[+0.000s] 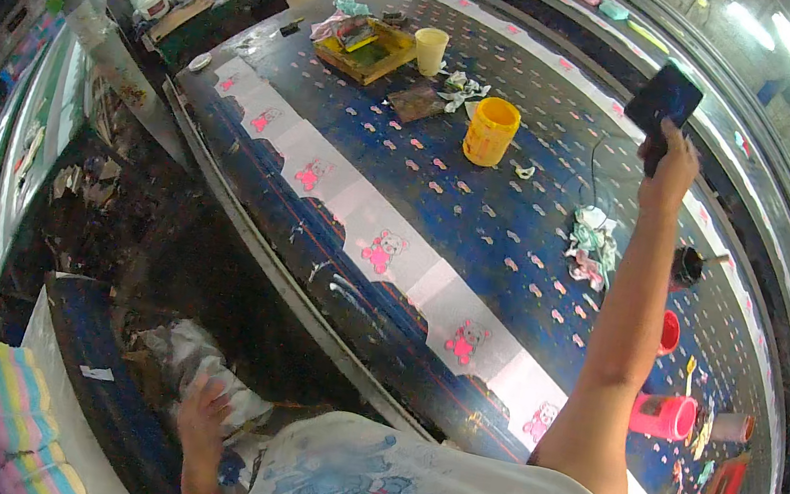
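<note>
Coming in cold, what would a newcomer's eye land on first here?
Probably the flat black rectangular device gripped in the outstretched right hand, upper right. Next, the long white strip with pink bear prints, running diagonally across the dark blue table. Then the bright yellow cylindrical tub standing beyond that strip.

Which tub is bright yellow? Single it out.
The yellow tub, right of the pale cream cup and left of the right hand; its strong colour sets it apart from the pink tub and the red tub.
</note>
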`<state>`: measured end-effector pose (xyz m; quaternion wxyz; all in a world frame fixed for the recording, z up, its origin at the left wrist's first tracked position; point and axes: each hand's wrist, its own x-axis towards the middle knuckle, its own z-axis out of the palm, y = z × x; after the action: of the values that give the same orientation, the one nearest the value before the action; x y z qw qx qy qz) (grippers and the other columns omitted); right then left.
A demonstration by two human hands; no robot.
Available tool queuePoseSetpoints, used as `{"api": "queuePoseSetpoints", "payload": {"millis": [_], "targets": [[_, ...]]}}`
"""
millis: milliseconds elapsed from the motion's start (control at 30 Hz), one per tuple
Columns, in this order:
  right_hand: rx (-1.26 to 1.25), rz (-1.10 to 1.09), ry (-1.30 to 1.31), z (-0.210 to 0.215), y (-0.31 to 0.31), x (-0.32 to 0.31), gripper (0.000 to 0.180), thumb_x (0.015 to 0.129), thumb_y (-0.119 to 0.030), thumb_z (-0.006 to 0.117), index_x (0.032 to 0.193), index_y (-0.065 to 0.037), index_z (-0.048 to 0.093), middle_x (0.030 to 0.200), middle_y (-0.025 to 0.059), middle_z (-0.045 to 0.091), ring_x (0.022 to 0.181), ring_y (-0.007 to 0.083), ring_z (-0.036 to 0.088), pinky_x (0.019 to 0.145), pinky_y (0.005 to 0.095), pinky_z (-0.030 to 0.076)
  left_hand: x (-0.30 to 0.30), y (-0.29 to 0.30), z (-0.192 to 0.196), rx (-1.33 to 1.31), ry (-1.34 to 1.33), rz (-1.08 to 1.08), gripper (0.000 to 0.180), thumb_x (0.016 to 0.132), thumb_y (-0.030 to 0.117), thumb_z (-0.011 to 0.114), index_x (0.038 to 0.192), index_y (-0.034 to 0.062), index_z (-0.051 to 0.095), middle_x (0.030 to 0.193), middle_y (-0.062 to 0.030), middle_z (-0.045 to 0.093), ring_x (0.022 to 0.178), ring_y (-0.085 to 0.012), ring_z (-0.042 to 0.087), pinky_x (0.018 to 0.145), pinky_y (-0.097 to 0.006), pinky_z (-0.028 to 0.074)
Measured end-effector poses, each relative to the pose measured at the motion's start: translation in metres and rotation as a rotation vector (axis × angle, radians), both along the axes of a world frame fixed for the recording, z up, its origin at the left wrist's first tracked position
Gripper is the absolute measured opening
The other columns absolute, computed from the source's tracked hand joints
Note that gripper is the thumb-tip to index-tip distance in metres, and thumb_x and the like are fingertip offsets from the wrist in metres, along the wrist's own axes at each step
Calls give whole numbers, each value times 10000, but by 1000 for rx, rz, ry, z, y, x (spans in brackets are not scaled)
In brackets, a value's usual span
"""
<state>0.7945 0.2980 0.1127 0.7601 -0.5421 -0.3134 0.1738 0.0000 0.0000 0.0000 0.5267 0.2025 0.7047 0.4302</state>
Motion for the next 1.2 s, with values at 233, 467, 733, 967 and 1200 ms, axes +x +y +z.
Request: {"api": "queuePoseSetpoints", "payload": {"millis": [233, 467, 733, 967, 1200], "targets": [[-241, -161, 257, -161, 126, 63, 220, 896, -196, 834, 909, -15, 710, 757, 100, 693, 575, 212, 652, 523, 368, 509, 46, 91, -45, -12, -66, 119, 642, 1096, 503, 594, 1581, 85, 549, 1400, -189, 676, 1130, -307, 686, 982, -464, 550], [-463, -113, 376, -243, 166, 69, 250, 891, -217, 828, 924, 0, 707, 780, 132, 703, 595, 246, 670, 480, 389, 511, 80, 144, -28, -50, 5, -2, 645, 1087, 507, 634, 1559, 73, 561, 1423, -205, 661, 1165, -314, 682, 988, -463, 554], [-530, -79, 90, -256, 153, 70, 370, 887, -234, 809, 1063, 84, 736, 942, 166, 741, 797, 298, 714, 727, 451, 572, 65, 148, -56, -58, -31, 21, 559, 1056, 447, 709, 1479, 91, 624, 1275, -177, 746, 994, -298, 757, 869, -446, 612], [-643, -353, -369, -288, 127, 91, 747, 906, -232, 765, 1512, 139, 537, 1380, 300, 680, 1286, 406, 655, 1087, 460, 499, 37, 166, -75, -20, -81, -23, 591, 1072, 485, 691, 1481, 65, 613, 1256, -172, 753, 960, -261, 753, 841, -413, 613], [-737, -476, -621, -275, 91, 50, 830, 889, -250, 844, 1572, 77, 503, 1506, 318, 602, 1380, 447, 597, 1166, 492, 472, -31, 156, -78, -10, -107, 35, 544, 1088, 448, 664, 1474, 67, 613, 1259, -173, 753, 948, -267, 759, 843, -420, 617]]}}
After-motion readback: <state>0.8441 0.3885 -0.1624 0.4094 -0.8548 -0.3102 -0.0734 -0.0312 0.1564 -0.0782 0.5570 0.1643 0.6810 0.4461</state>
